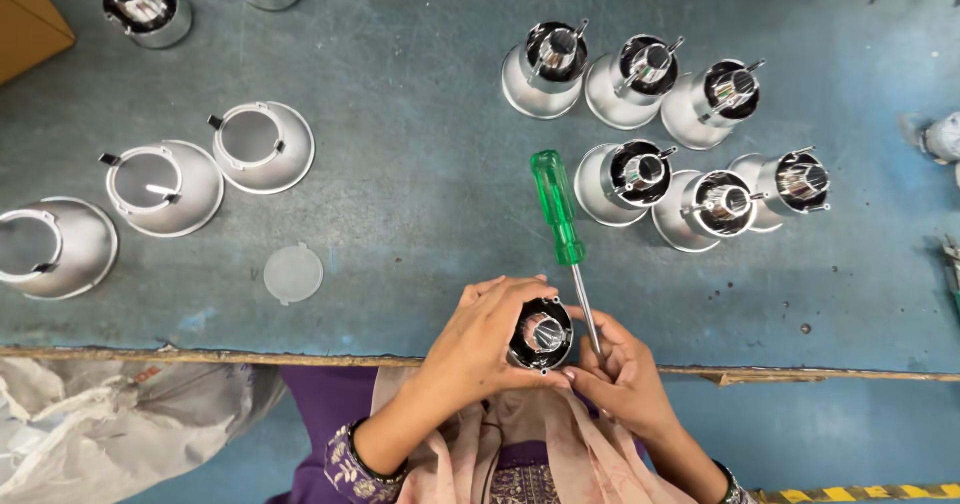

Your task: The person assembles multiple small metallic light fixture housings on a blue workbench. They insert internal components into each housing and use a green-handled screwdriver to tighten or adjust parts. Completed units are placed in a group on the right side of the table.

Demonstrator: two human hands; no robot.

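You hold a small metal lamp housing [541, 335] at the near edge of the worktop [420, 214], its open end facing up at you, black around the rim with a shiny reflector cup inside. Your left hand [487, 336] is wrapped around its left side in a firm grasp. Your right hand [618, 366] closes on its right side, fingers curled, and it also pins the thin steel shaft of a green-handled screwdriver [558, 207].

The screwdriver's translucent, ribbed plastic handle stands just beyond the housing and leans slightly left, away from you. To the right of that handle, six assembled housings [640, 172] stand in two loose rows, each a brushed silver cone with a dark collar and thin wire clips sticking out. To the left of the handle, well apart from it, three empty reflector cones [262, 146] of dull spun aluminium rest wide end down. A round frosted lens disc [293, 274] lies flat near them, left of your hands. More assembled housings [147, 6] sit at the far left corner. The worktop is scuffed blue-grey with a worn wooden front edge. Crumpled clear plastic sheeting [110, 414] hangs below that edge, left of your hands.
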